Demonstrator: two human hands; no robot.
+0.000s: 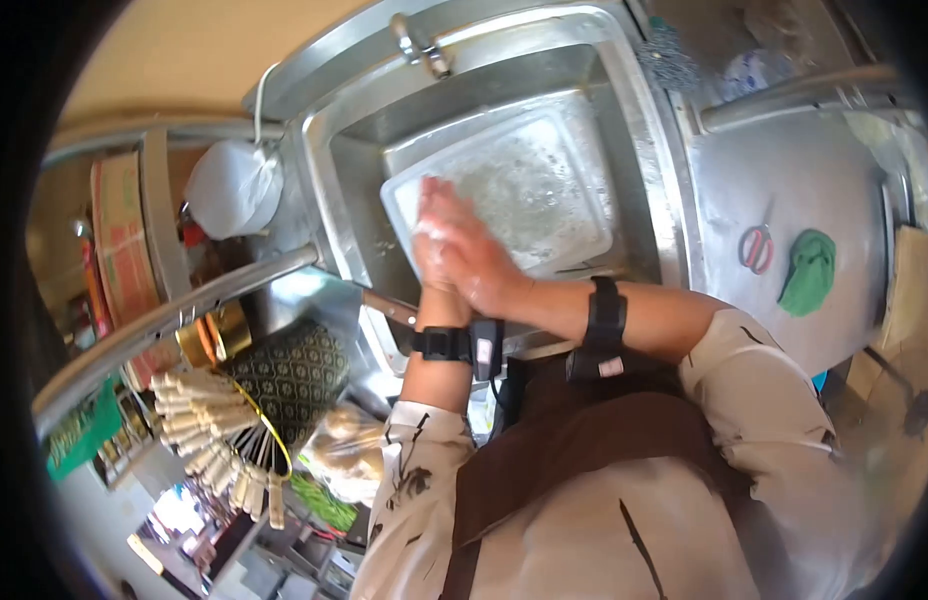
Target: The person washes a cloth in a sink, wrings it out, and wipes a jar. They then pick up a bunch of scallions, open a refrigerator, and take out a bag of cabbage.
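My left hand (pixel 426 243) and my right hand (pixel 476 262) are pressed together over the sink, fingers stretched out. White suds cling to the wet skin. The right hand covers part of the left, and neither holds an object that I can see. Just beyond them, a white plastic tub (pixel 582 215) of foamy water sits in the metal sink (pixel 639 170). The hands overlap the tub's near left corner in the view. A faucet (pixel 420 50) stands at the sink's back edge. Black straps (pixel 442 344) go round both wrists or forearms.
Right of the sink, red-handled scissors (pixel 756 250) and a green cloth (pixel 810 272) lie on a metal counter (pixel 724 180). To the left are a white bucket (pixel 234 190), a metal rail (pixel 184 325), a bundle of wooden-handled skewers (pixel 224 450) and a plastic bag (pixel 344 450).
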